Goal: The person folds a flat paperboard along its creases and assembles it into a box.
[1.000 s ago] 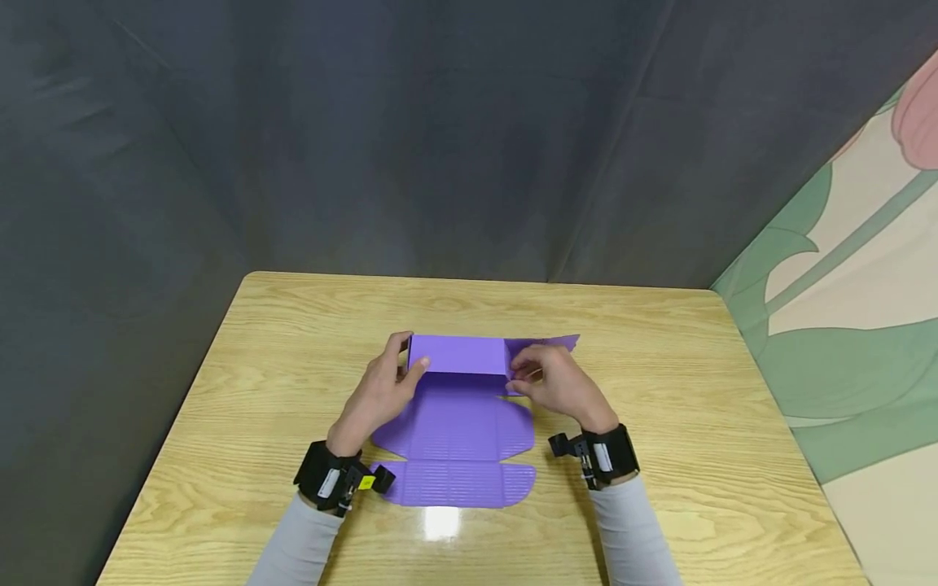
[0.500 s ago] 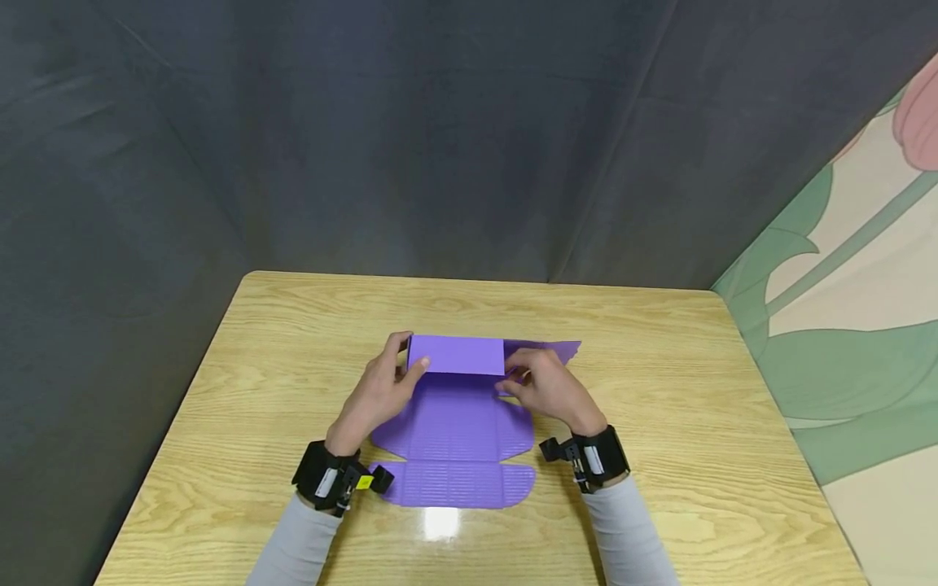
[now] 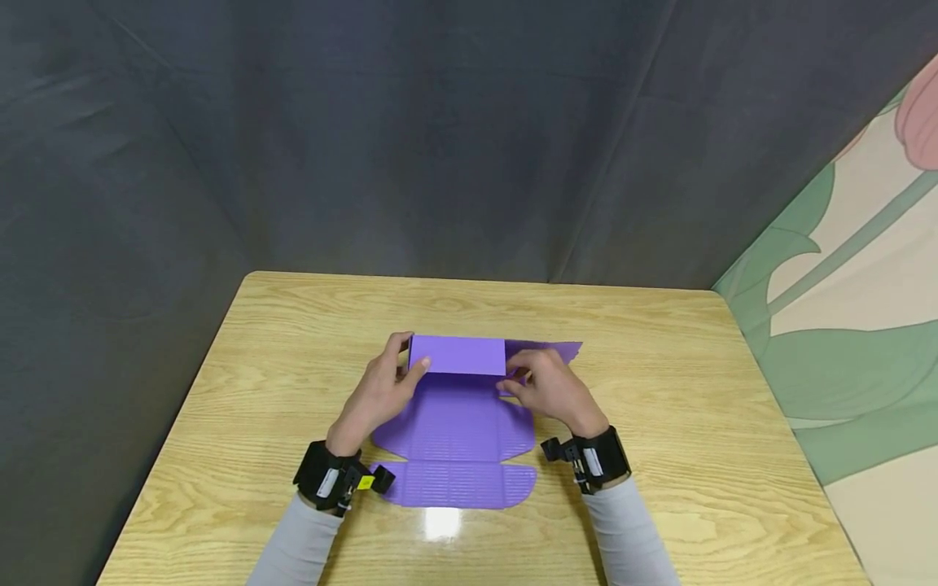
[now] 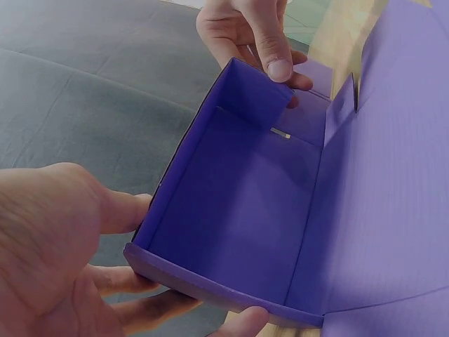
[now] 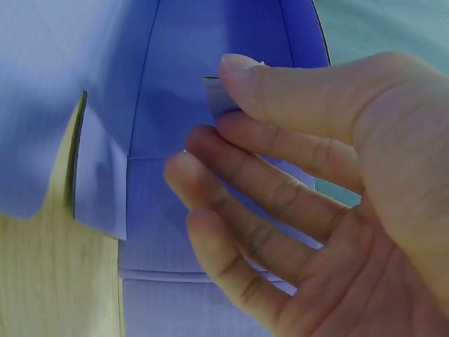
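Slightly leftward, toward the raised wall (image 3: 463, 356), the right grip (image 3: 551, 387) has shifted since a second ago, and the dark right-hand flap (image 3: 570, 348) has dipped a little at its tip; the left grip (image 3: 379, 392) has stayed put. Both grips hold the partly folded purple box (image 3: 454, 423): the left one clasps the raised wall's left end, thumb on the face turned toward the person, while the right one, at the opposite end, pinches a small flap (image 5: 215, 97) between thumb and forefinger, its other fingers loosely bent. Between the forearms, a flat panel with rounded tabs (image 3: 454, 486) stretches toward the person. The box lies a little left of the middle of the wood-grain desk (image 3: 733, 488), well apart from its left and right edges, the raised wall nearer the far edge. Light glares (image 3: 442, 523) off the desktop just below the panel. Dark curtain (image 3: 440, 138) hangs beyond the far edge and along the left; past the far right corner is cloth printed with green leaves (image 3: 865, 382) and a pink flower (image 3: 919, 118).
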Motion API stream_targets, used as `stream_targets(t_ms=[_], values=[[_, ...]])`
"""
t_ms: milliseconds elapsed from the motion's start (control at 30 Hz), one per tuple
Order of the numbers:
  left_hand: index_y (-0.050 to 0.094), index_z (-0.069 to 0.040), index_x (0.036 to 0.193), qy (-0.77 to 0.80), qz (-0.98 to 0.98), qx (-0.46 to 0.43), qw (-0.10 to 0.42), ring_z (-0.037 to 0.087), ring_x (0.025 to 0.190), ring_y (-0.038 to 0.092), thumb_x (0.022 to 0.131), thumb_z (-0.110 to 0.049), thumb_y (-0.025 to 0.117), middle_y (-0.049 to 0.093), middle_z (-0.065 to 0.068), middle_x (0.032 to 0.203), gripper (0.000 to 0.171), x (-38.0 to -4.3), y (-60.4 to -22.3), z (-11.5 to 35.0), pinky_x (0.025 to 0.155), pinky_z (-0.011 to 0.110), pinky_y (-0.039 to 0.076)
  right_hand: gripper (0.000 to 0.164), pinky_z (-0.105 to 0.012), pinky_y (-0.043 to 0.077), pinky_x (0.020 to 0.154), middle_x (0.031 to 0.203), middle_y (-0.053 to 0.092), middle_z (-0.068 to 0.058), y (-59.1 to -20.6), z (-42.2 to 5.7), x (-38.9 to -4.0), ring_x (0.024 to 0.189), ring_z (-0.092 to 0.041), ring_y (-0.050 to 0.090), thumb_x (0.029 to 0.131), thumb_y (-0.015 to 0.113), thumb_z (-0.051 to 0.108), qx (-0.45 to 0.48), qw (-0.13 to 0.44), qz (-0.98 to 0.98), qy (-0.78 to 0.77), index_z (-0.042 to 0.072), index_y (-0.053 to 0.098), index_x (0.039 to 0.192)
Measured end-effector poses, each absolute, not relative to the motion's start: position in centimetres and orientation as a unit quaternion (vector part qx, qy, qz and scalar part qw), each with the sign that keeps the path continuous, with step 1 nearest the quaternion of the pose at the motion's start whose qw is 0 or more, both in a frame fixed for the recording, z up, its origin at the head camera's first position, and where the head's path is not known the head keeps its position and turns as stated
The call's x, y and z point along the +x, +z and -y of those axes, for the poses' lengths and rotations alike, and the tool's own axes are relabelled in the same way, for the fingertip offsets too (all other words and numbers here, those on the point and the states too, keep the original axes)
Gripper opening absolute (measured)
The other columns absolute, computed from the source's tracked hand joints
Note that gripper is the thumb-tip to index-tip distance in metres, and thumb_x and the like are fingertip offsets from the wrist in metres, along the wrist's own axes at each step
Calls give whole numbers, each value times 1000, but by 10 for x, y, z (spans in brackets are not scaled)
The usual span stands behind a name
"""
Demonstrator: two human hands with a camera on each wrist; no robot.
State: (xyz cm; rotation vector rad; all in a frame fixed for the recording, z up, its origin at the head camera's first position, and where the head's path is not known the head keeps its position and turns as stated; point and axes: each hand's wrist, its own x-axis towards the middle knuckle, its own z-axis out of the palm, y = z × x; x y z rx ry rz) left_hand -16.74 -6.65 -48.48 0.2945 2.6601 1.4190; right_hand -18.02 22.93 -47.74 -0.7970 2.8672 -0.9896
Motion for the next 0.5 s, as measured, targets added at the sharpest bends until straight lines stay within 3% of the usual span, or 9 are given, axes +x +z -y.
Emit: stream_targets(t_ms=[233, 500], values=[[38, -9, 157, 469, -876, 96, 57, 47, 128, 66, 113, -34, 56, 46, 29, 161, 54, -167, -487, 67, 101, 59, 57, 13, -27, 61, 71, 90, 79, -4, -478, -230, -179, 80, -14, 74, 88, 89, 13, -246, 26, -917, -313, 7, 79, 93], [37, -7, 158, 470, -875, 97, 56, 47, 127, 66, 113, -33, 56, 46, 29, 161, 55, -167, -486, 67, 101, 59, 57, 32, -43, 63, 84, 101, 79, -14, -481, -240, -180, 92, -26, 75, 83, 90, 8, -188, 57, -941, -275, -4, 77, 110]])
